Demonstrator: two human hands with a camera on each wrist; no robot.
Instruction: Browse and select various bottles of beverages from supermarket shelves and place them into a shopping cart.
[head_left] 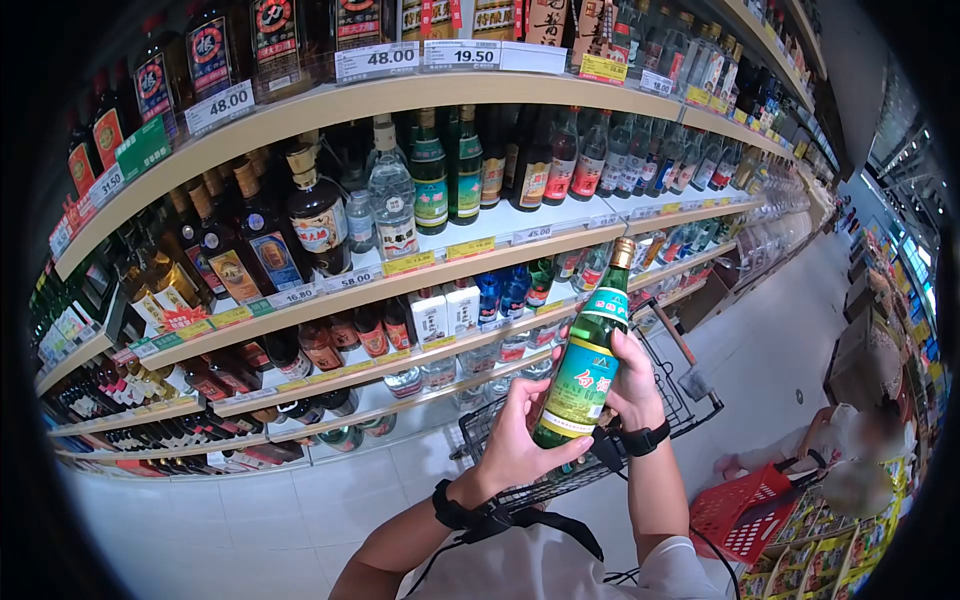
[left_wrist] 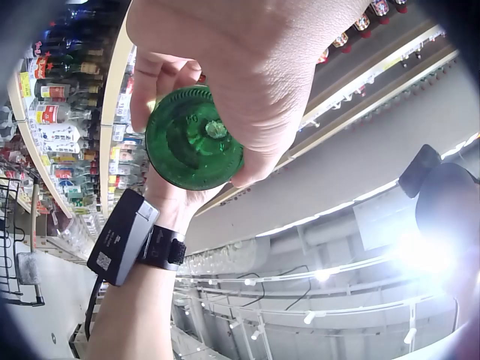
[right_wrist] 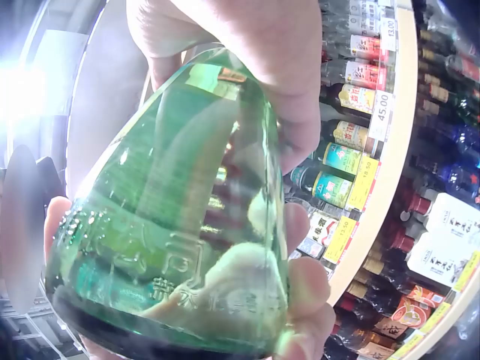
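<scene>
A green glass liquor bottle [head_left: 583, 365] with a blue, green and yellow label is tilted in front of the shelves, gold cap up and label facing the head camera. My left hand [head_left: 515, 440] grips it low down, thumb across the front near the base. Higher up, my right hand [head_left: 635, 385] holds its side, with the fingers mostly hidden behind the glass. The left wrist view looks straight at the round bottle base [left_wrist: 191, 146], held between both hands. Embossed characters show on the bottle's back [right_wrist: 172, 255] in the right wrist view.
Curved shelves [head_left: 440, 270] packed with bottles and price tags fill the left and middle. Two similar green bottles [head_left: 430, 180] stand on a shelf. A wire shopping cart [head_left: 490, 425] is just below my hands. To the right are a red basket [head_left: 735, 510] and another person [head_left: 815, 440].
</scene>
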